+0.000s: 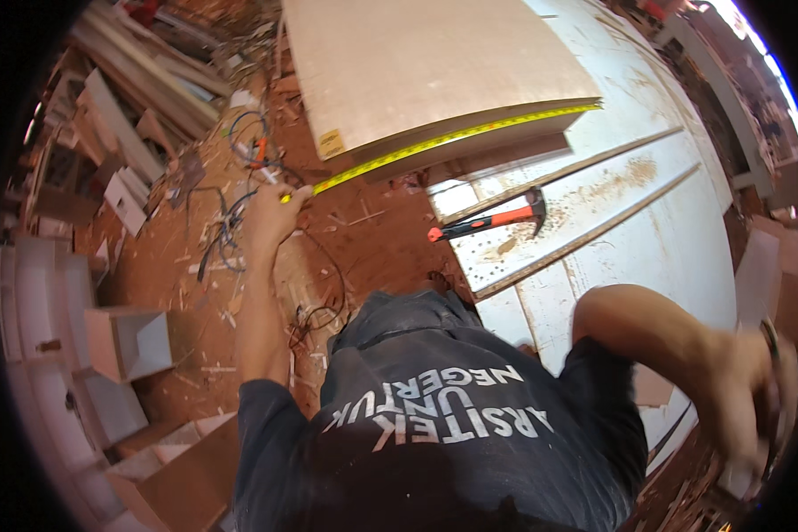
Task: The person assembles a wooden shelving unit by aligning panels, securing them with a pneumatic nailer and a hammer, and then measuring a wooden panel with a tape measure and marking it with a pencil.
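Observation:
My left hand [273, 215] reaches out over the floor and pinches one end of a yellow tape measure [443, 139]. The tape runs taut up and right along the front edge of a large pale plywood board [426, 62] to its right corner. The board lies on a white worktable [629, 204]. My right hand [754, 390] is blurred at the far right edge, arm bent, beside the table's near end. Whether it holds anything is unclear. A hammer [488, 220] with an orange and black handle lies on the table below the board.
The floor [372, 239] is reddish with sawdust and chips. Tangled cables [239, 195] lie near my left hand. White open boxes [129, 341] and panels stand at the left. Stacked timber offcuts [142, 80] fill the upper left.

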`<action>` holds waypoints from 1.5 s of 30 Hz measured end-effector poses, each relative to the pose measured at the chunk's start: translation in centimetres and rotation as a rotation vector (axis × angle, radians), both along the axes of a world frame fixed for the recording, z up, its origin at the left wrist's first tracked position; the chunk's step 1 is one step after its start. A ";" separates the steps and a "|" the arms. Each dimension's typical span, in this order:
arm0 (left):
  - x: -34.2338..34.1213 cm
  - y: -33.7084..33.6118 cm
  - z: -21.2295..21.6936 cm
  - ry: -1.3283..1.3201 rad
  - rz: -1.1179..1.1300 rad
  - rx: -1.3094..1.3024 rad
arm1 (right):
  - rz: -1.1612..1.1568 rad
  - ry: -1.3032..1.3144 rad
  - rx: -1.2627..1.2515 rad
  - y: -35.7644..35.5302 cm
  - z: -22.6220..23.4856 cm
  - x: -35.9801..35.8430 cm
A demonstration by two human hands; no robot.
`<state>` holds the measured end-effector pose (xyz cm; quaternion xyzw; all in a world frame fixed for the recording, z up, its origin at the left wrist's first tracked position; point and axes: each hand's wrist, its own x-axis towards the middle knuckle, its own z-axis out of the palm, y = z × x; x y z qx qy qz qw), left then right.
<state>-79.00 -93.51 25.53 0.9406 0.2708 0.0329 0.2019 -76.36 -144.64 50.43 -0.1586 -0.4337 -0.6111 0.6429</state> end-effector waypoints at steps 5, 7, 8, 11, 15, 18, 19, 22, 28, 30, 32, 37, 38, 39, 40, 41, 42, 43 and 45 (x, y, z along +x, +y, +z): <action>0.5 -0.6 -0.2 0.000 0.039 -0.026 | 0.156 1.016 -0.036 5.7 -13.6 8.1; 0.9 -0.9 -0.2 0.027 0.029 -0.050 | 0.277 1.246 -0.195 8.4 -16.3 8.3; 1.1 -0.9 -0.3 0.026 0.030 -0.046 | 0.470 1.377 -0.129 9.4 -17.0 7.6; 1.2 -0.8 -0.9 -0.030 -0.039 -0.096 | 0.720 1.303 -0.450 11.5 -16.4 4.6; -0.5 -0.1 -3.4 -0.024 -0.092 -0.209 | 1.141 0.907 -0.982 11.7 -12.7 0.3; -3.3 0.1 -6.8 -0.078 -0.120 -0.366 | 1.410 0.336 -0.807 14.2 -9.9 -1.4; -4.2 0.1 -8.0 -0.115 -0.125 -0.426 | 1.513 0.299 -0.837 15.0 -9.1 -2.2; -7.3 0.0 -11.0 0.039 -0.009 -0.451 | 1.510 0.269 -0.611 18.2 -7.9 -3.8; -9.0 -2.5 -12.9 0.205 0.076 -0.178 | 1.672 0.403 -0.605 19.9 -8.1 -6.0; -7.6 -3.4 -12.8 0.160 0.091 -0.130 | 1.643 0.391 -0.503 20.4 -8.3 -6.7; -5.6 -3.8 -12.6 0.108 0.066 -0.082 | 1.582 0.355 -0.454 20.5 -8.1 -6.8; -1.5 -3.0 -11.8 0.068 0.053 0.030 | 1.489 0.459 -0.726 19.2 -6.8 -5.9; -1.0 -2.7 -11.7 0.073 0.052 0.016 | 1.442 0.385 -0.561 19.2 -6.8 -5.8; -0.6 -2.4 -11.6 0.075 0.054 0.033 | 1.390 0.312 -0.399 19.8 -6.7 -5.8; -0.3 -2.0 -11.6 0.079 0.051 0.062 | 1.365 0.293 -0.371 19.9 -6.9 -5.9; -0.1 -1.6 -11.6 0.099 0.041 0.033 | 1.340 0.275 -0.344 20.0 -7.0 -5.9; 0.2 -1.1 -11.6 0.119 0.032 0.015 | 1.350 0.307 -0.453 19.3 -7.4 -5.6; 0.3 -0.7 -11.6 0.153 0.045 0.006 | 1.379 0.319 -0.502 19.5 -7.7 -5.7; 0.7 -0.1 -11.9 0.109 0.009 0.004 | 1.458 0.324 -0.540 19.4 -8.5 -5.7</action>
